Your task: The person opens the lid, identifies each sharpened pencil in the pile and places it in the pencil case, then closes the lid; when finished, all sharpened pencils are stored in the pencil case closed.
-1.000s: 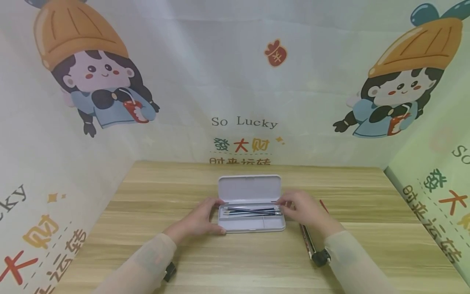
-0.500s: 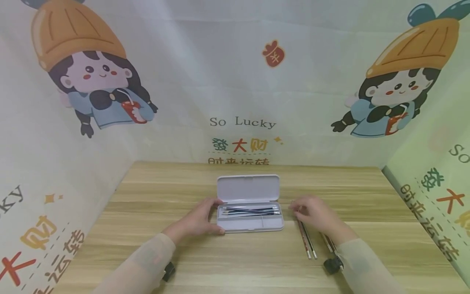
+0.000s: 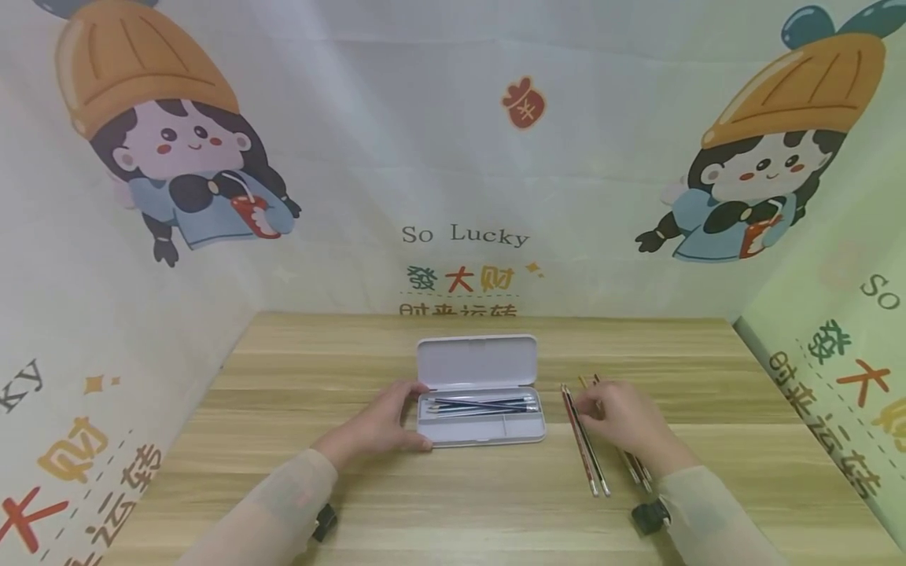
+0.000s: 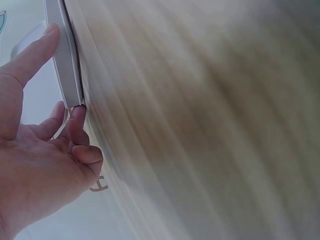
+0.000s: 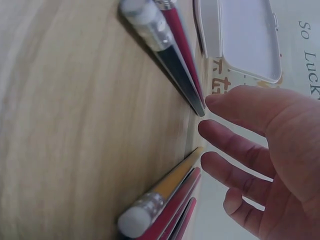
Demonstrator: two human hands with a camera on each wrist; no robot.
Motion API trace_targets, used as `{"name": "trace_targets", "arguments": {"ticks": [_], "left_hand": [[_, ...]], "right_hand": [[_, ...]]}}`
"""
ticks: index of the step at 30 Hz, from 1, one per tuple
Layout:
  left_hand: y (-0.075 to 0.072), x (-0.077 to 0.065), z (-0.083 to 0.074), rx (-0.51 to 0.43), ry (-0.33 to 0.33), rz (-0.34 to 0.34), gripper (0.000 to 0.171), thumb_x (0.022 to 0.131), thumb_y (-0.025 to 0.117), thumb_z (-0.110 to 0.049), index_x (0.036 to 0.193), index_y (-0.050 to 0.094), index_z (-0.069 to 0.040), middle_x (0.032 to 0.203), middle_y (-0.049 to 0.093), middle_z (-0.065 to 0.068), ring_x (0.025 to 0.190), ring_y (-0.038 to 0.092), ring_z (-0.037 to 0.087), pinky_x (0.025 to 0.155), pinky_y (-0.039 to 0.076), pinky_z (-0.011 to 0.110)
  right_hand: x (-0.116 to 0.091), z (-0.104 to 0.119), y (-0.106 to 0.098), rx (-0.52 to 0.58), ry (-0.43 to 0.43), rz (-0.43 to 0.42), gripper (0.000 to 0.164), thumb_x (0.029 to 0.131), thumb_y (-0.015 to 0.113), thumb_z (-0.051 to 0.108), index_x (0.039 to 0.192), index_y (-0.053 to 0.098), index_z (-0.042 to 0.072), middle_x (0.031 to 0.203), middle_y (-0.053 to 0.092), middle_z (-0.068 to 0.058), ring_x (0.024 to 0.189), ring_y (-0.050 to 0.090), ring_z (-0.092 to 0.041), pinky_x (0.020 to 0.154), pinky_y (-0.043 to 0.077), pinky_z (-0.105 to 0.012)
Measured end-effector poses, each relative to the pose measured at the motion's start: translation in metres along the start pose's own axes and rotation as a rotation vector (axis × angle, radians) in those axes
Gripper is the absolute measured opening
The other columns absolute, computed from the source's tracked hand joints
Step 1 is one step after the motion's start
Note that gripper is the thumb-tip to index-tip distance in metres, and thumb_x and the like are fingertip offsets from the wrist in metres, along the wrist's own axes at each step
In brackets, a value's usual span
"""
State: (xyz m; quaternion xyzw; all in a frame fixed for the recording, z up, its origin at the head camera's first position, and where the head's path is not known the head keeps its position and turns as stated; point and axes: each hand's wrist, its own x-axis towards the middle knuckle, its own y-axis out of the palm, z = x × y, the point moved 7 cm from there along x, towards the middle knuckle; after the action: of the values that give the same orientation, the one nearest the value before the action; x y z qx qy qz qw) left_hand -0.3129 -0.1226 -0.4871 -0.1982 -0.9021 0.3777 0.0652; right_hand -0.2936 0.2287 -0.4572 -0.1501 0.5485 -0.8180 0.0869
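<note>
A white pencil case (image 3: pixel 460 429) lies on the table with its lid raised, several dark pencils (image 3: pixel 481 406) in its back compartment. My left hand (image 3: pixel 375 418) grips the case's left end, thumb at the front corner and fingers at the back. To the right of the case, my right hand (image 3: pixel 626 418) hovers low over loose pencils, fingers apart and slightly bent. In the right wrist view a dark pencil (image 5: pixel 175 65) and a red one lie by the thumb. A yellow pencil (image 5: pixel 172 182) and red pencils (image 5: pixel 175 202) lie under the other fingers.
The wooden table (image 3: pixel 453 511) backs onto a pale cloth wall (image 3: pixel 354 157) printed with cartoon figures and lettering. Similar cloth hangs at left and right. A small black wrist camera (image 3: pixel 650 517) sits below my right sleeve, close to the pencil ends.
My right hand has left the right end of the case and moved right over the loose pencils, uncovering two of them. The left hand stays on the case.
</note>
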Motion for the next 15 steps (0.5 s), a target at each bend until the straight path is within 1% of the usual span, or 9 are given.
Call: {"name": "trace_targets", "arguments": {"ticks": [3,5,11,15], "left_hand": [[-0.0004,-0.0003,-0.0005,-0.004,-0.008,0.003,0.089,0.068,0.096,-0.025,0.143,0.051,-0.005,0.146,0.054,0.019,0.140,0.047,0.039,0.123,0.034,0.057],[-0.0010,-0.0004,-0.0015,0.000,-0.010,0.002,0.089,0.068,0.096,-0.025,0.143,0.052,-0.005,0.145,0.055,0.019,0.140,0.048,0.040,0.123,0.034,0.057],[-0.0009,0.0004,-0.0013,0.009,-0.009,0.003,0.089,0.068,0.096,-0.025,0.142,0.052,-0.005,0.145,0.055,0.019,0.140,0.048,0.040,0.122,0.035,0.057],[-0.0005,0.0008,-0.0001,0.013,-0.008,0.000,0.088,0.068,0.096,-0.024,0.142,0.052,-0.005,0.144,0.055,0.019,0.140,0.048,0.039,0.123,0.035,0.056]], "right_hand": [[-0.0016,-0.0019,0.0007,-0.014,0.013,0.005,0.016,0.086,0.081,0.019,0.101,0.079,0.015,0.088,0.075,0.006,0.077,0.064,-0.007,0.072,0.059,-0.035],[-0.0027,-0.0033,0.0009,-0.012,0.025,0.007,0.016,0.086,0.081,0.021,0.101,0.079,0.015,0.088,0.075,0.007,0.078,0.064,-0.007,0.073,0.059,-0.035],[-0.0051,-0.0042,0.0024,-0.028,0.024,0.013,0.018,0.085,0.082,0.021,0.102,0.078,0.016,0.086,0.073,0.009,0.077,0.062,-0.006,0.072,0.058,-0.034],[-0.0053,-0.0026,0.0028,-0.042,0.024,0.010,0.020,0.083,0.082,0.021,0.103,0.078,0.017,0.088,0.073,0.008,0.080,0.064,-0.008,0.073,0.059,-0.036]]}}
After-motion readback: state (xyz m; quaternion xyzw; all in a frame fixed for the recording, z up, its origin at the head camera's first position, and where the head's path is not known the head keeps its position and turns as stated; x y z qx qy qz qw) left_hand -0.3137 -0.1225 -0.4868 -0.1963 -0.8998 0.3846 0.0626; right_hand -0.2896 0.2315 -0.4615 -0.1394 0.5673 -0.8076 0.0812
